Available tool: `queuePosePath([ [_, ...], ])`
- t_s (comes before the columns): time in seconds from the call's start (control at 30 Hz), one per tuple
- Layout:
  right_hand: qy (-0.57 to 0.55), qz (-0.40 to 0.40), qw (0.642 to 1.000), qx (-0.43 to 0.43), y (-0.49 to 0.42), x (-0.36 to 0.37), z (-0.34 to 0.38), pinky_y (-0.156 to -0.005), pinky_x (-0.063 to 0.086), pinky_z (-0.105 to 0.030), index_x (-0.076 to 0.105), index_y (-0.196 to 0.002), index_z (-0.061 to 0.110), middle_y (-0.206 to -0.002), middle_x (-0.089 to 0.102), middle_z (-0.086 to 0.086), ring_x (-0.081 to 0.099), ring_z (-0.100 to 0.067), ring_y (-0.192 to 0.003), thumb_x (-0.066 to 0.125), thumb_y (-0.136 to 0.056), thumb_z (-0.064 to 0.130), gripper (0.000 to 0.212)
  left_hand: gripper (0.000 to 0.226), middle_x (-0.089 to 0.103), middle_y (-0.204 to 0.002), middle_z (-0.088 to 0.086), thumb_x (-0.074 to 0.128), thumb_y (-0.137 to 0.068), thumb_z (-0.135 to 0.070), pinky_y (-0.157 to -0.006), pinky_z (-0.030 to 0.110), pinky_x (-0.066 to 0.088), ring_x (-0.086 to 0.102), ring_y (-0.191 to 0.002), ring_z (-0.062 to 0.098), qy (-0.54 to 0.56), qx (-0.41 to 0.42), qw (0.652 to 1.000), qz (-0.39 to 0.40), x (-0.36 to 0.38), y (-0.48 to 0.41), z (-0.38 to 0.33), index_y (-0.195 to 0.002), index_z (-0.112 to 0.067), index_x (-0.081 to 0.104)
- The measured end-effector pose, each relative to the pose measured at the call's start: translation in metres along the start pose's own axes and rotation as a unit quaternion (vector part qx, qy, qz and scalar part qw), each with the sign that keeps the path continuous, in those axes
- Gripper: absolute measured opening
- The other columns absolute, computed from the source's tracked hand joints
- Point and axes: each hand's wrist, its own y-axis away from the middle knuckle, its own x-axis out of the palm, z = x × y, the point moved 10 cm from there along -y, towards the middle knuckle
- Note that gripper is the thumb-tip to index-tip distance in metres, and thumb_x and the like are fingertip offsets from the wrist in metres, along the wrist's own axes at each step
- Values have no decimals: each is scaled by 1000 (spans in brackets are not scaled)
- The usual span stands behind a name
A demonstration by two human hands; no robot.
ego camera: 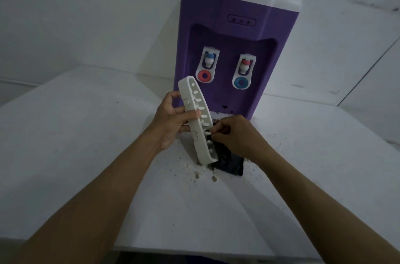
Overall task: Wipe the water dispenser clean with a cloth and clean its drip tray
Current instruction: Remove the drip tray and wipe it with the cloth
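A purple and white water dispenser stands at the back of a white table, with two taps in its recess. My left hand grips the white slotted drip tray, held on edge in front of the dispenser with its lower end near the table. My right hand holds a dark cloth against the tray's slotted face. Part of the cloth hangs down onto the table behind the tray.
Dirt crumbs and specks lie scattered on the table under and around the tray. A white wall runs behind the dispenser. The table's front edge lies close below my forearms.
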Motion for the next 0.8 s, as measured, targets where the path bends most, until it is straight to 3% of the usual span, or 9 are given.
queuePosePath([
  [0.23,21,23,999,11,15,7,-8,-77,48,-17,68,-87,28,-99,64,10,60,-4,-87,67,-86,25,3,61,73,-106,11,72,-79,5,-68,40,59,72,-90,24,12,10,1000,-11,-2,-1,-2,-127,-17,42],
  [0.5,22,49,998,30,26,16,-12,-58,42,-10,67,-86,26,-84,62,15,58,2,-74,65,-87,26,2,60,75,-102,8,71,-79,6,-69,40,59,72,-89,23,21,16,1000,-14,-6,-3,-2,-126,-17,42],
  [0.8,-3,139,990,17,37,14,-12,-79,51,-21,68,-86,30,-90,67,16,63,-2,-85,68,-85,25,6,64,73,-107,9,72,-79,2,-70,40,59,72,-92,24,23,4,1000,-12,-10,-4,2,-132,-18,40],
])
